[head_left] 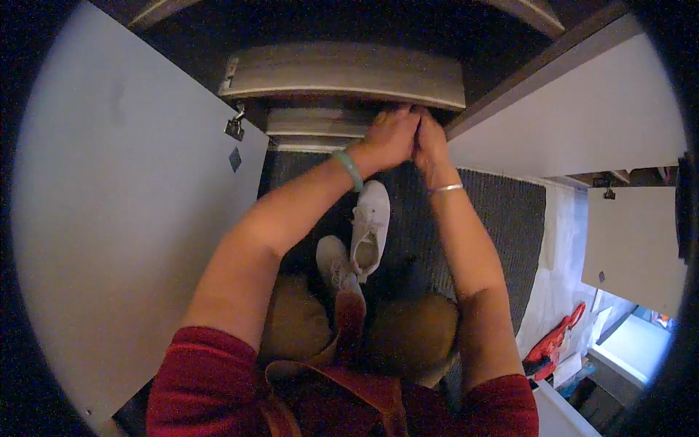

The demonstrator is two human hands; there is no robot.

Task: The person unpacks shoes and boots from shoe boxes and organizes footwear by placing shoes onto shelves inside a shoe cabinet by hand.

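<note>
My left hand [394, 137] and my right hand [431, 146] are side by side, close together, just below the front edge of a wooden board [342, 69] in an open cabinet. The left fingers look bent and closed; their tips, and most of the right fingers, are lost in shadow under the board. Whether either hand holds anything is hidden. A green bangle [349, 170] is on my left wrist, a silver bangle [446, 189] on the right. Below my hands lies a white lace-up shoe [370, 222], its opening showing, with a second white shoe [333, 258] beside it.
A pale cabinet door [138, 204] stands open at left, with a metal hinge [234, 124]. A pale panel [575, 109] rises at right. Under me is a dark ribbed mat [495, 226]. A red bag [557, 342] lies at lower right.
</note>
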